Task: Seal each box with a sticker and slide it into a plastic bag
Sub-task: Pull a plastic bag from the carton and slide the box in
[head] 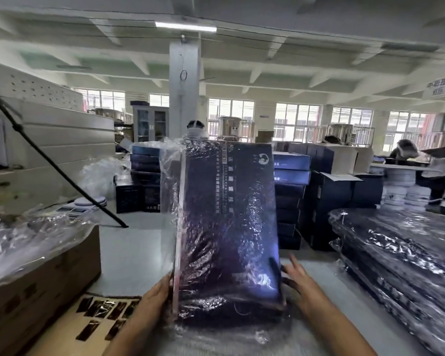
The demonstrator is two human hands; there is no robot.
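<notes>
First inspector: Two hands on record, head view. State the left.

Second inspector: The left hand (156, 296) holds the box (229, 214) at its lower left edge, through the plastic bag (170, 173). The hand is wrapped round that edge. Its fingertips are hidden behind it.

First inspector: And the right?

Second inspector: The right hand (302, 283) lies wide, fingers straight and spread, touching the bag at the box's lower right edge. It closes round nothing.

First inspector: Position of the box?

Second inspector: Upright on its short end, above the near edge of the tabletop (136, 242). The bag covers its front face. Loose film gathers beneath the lower end and stands out past the top left corner. Whether the lower end rests on the tabletop, I cannot tell.

First inspector: Surroundings?

Second inspector: The stickers (100, 310) are dark strips on a backing sheet (62, 330) at the near left corner. A cardboard carton (41, 286) sits just beside them along the left edge, with clear bags (23, 237) heaped on top. Bagged boxes (401, 253) are stacked along the right edge. Unbagged dark boxes (290, 176) are stacked along the far edge, behind the held box.
</notes>
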